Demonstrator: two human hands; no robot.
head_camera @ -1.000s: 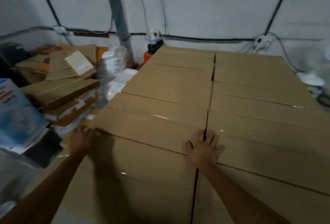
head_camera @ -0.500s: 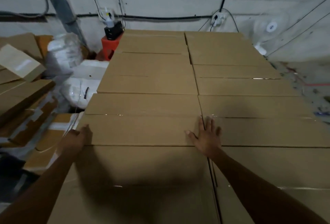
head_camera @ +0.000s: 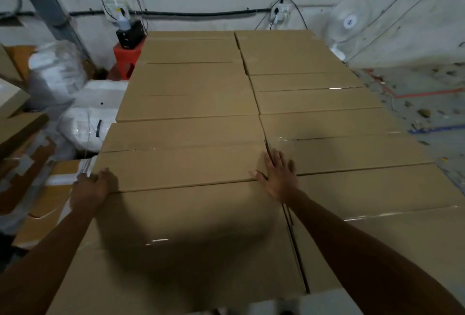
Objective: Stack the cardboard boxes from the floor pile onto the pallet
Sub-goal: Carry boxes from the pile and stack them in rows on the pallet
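Sealed brown cardboard boxes lie flat in two columns, forming one level top layer; the pallet beneath is hidden. In the left column, the box (head_camera: pixel 181 156) second from me has a taped seam across its top. My left hand (head_camera: pixel 90 189) holds that box's near left corner, fingers curled over the edge. My right hand (head_camera: pixel 278 179) lies flat with fingers spread on its near right corner, across the gap to the right column (head_camera: pixel 352 151). The nearest left box (head_camera: pixel 196 239) lies under my forearms in shadow.
A heap of flattened cardboard (head_camera: pixel 22 153) and white plastic-wrapped bundles (head_camera: pixel 83 118) crowds the left side. A red stool (head_camera: pixel 125 58) with a black device stands by the back wall. A white fan (head_camera: pixel 349 23) is at the back right, above littered concrete floor (head_camera: pixel 422 103).
The camera has swung right and drawn closer to the stack. Both hands stay at the same box's near corners; the box has not visibly shifted.
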